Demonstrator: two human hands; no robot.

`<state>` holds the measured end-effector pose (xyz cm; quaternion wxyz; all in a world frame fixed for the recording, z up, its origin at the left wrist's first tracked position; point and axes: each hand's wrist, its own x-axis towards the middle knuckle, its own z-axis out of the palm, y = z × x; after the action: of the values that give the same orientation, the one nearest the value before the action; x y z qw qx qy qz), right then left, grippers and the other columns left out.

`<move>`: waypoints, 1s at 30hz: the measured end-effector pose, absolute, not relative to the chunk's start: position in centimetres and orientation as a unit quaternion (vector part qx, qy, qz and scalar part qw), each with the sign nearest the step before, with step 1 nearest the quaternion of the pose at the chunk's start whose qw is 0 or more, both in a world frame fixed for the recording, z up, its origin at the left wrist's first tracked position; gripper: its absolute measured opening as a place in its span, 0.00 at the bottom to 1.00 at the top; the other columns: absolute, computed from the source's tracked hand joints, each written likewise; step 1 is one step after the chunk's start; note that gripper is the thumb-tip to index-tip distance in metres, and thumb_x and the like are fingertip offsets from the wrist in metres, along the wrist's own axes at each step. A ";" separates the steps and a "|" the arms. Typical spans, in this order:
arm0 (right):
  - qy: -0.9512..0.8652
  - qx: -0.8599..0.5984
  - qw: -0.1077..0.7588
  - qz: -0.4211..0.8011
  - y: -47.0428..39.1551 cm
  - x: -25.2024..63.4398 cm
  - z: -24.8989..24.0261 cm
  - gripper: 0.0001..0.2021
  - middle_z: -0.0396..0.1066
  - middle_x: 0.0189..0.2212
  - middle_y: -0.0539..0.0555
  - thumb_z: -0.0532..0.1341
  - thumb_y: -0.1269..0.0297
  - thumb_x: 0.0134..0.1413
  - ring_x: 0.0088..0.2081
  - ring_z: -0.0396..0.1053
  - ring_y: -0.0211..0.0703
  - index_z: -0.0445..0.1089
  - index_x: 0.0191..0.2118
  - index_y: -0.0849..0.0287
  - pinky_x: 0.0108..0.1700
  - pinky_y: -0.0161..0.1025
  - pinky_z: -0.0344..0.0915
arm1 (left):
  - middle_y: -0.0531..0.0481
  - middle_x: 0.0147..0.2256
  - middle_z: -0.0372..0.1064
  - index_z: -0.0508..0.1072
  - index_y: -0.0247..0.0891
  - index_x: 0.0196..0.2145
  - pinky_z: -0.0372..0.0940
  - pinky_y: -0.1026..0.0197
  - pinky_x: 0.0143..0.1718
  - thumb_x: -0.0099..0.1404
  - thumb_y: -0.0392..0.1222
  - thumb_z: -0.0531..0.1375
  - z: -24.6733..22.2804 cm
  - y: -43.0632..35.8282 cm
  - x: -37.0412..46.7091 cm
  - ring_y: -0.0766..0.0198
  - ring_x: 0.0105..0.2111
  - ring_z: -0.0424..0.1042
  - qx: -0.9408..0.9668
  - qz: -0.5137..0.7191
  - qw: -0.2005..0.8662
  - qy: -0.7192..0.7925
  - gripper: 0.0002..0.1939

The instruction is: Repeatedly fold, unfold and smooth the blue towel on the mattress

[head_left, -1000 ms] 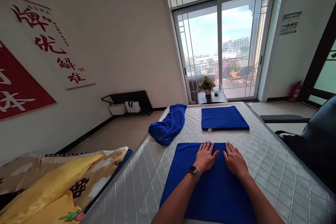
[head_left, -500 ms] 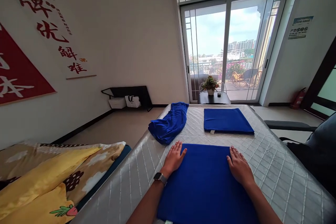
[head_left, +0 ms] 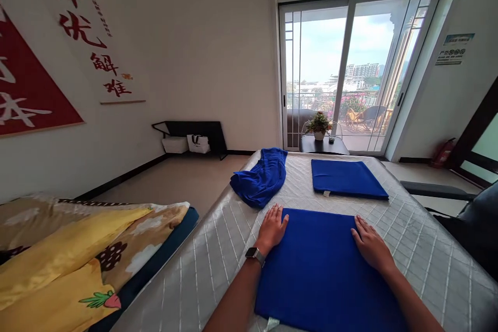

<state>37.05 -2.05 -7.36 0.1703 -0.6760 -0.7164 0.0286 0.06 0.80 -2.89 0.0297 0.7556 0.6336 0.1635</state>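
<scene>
- Cloth (head_left: 324, 264), royal blue, 1 piece, folded to a flat 4-sided panel; head view; lies on the quilted silver-grey mattress (head_left: 216, 251) directly in front of the wearer. Clock positions below are read from its middle.
- Tag (head_left: 273, 323), pale, 1 piece; at 8 o'clock, showing at the panel's near edge.
- Left hand (head_left: 271, 228), at 10 o'clock; palm down and flat, 4 fingers close together, thumb apart; set along the panel's left edge at the far corner, thumb towards the blue.
- Wristwatch (head_left: 252, 252), dark square face, grey band; on the left wrist.
- Right hand (head_left: 371, 245), at 2 o'clock; palm down, fingers extended and nearly together, thumb apart over the panel; fingertips at the far right corner.
- Second folded cloth (head_left: 348, 178), matching blue; at 12 o'clock, flat, near the first panel but apart from it.
- Crumpled cloth (head_left: 264, 179), blue, 1 heap; at 11 o'clock, by the mattress's left edge.
- Potted plant (head_left: 319, 123), 1; at 12 o'clock, beyond the mattress, before the sliding glass doors (head_left: 315, 72).
- Yellow pillow (head_left: 78, 249), at 9 o'clock, on patterned bedding (head_left: 150, 225).
- Fire extinguisher (head_left: 442, 153), red, 1; at 2 o'clock, against the wall.
</scene>
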 end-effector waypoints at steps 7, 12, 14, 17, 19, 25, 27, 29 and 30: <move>-0.722 -0.660 0.204 0.028 -1.5 38.0 -8.8 0.36 0.52 0.72 0.60 0.40 0.50 0.68 0.72 0.50 0.49 0.55 0.72 0.66 0.73 0.53 0.48 | 0.34 0.68 0.60 0.63 0.29 0.66 0.50 0.48 0.71 0.77 0.49 0.44 -2.7 1.0 -0.4 0.52 0.70 0.57 0.732 0.240 0.108 0.629 0.29; -0.728 -0.658 0.192 0.028 -1.1 38.6 -9.7 0.37 0.50 0.72 0.62 0.39 0.49 0.68 0.73 0.48 0.49 0.55 0.72 0.69 0.74 0.53 0.46 | 0.36 0.63 0.69 0.69 0.31 0.62 0.54 0.54 0.69 0.75 0.41 0.46 -2.3 0.8 -0.8 0.56 0.65 0.65 0.727 0.265 0.112 0.624 0.24; -0.728 -0.659 0.187 0.027 -1.0 38.6 -9.7 0.37 0.50 0.73 0.62 0.39 0.48 0.68 0.73 0.48 0.49 0.55 0.72 0.70 0.74 0.52 0.45 | 0.38 0.60 0.71 0.70 0.32 0.60 0.56 0.56 0.67 0.74 0.39 0.47 -2.2 0.6 -0.9 0.57 0.63 0.67 0.726 0.274 0.112 0.621 0.23; -0.726 -0.662 0.183 0.029 -1.1 38.4 -9.3 0.37 0.50 0.73 0.62 0.40 0.48 0.68 0.73 0.48 0.49 0.54 0.72 0.69 0.74 0.51 0.45 | 0.38 0.57 0.73 0.72 0.32 0.57 0.59 0.55 0.65 0.72 0.38 0.48 -2.1 0.6 -1.0 0.56 0.60 0.69 0.726 0.281 0.112 0.618 0.21; -0.723 -0.667 0.179 0.032 -1.3 38.1 -8.8 0.37 0.50 0.73 0.62 0.40 0.48 0.68 0.73 0.48 0.50 0.55 0.72 0.70 0.74 0.51 0.46 | 0.39 0.55 0.74 0.73 0.33 0.56 0.60 0.55 0.64 0.72 0.37 0.49 -2.1 0.8 -1.0 0.56 0.58 0.71 0.727 0.282 0.111 0.615 0.20; -0.712 -0.681 0.167 0.034 -1.8 37.1 -6.8 0.35 0.50 0.73 0.62 0.41 0.51 0.69 0.73 0.47 0.48 0.54 0.72 0.70 0.74 0.48 0.44 | 0.39 0.57 0.74 0.74 0.35 0.55 0.59 0.54 0.65 0.72 0.37 0.50 -2.3 1.2 -0.8 0.56 0.60 0.70 0.738 0.279 0.096 0.606 0.19; -0.706 -0.688 0.160 0.042 -2.1 36.7 -6.1 0.35 0.49 0.73 0.61 0.41 0.52 0.70 0.73 0.46 0.47 0.53 0.73 0.69 0.74 0.47 0.43 | 0.39 0.57 0.73 0.74 0.36 0.55 0.60 0.54 0.65 0.72 0.37 0.51 -2.1 1.2 -0.8 0.56 0.60 0.70 0.742 0.275 0.088 0.605 0.19; -0.700 -0.696 0.147 0.053 -2.3 36.4 -5.4 0.34 0.47 0.74 0.60 0.41 0.52 0.70 0.74 0.45 0.46 0.52 0.73 0.69 0.74 0.46 0.42 | 0.39 0.57 0.74 0.74 0.35 0.54 0.61 0.52 0.64 0.71 0.36 0.51 -1.7 1.2 -0.8 0.55 0.60 0.71 0.745 0.271 0.079 0.605 0.19; -0.698 -0.699 0.140 0.058 -2.4 36.3 -5.1 0.34 0.47 0.74 0.59 0.41 0.53 0.71 0.74 0.44 0.45 0.51 0.73 0.69 0.74 0.46 0.41 | 0.38 0.57 0.74 0.74 0.35 0.54 0.61 0.51 0.65 0.71 0.36 0.51 -1.4 1.2 -0.8 0.54 0.60 0.70 0.745 0.270 0.074 0.605 0.19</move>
<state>36.29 -2.38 -5.09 0.1398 -0.6995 -0.6984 0.0584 -0.75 1.18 -1.39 0.0738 0.7454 0.6050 0.2700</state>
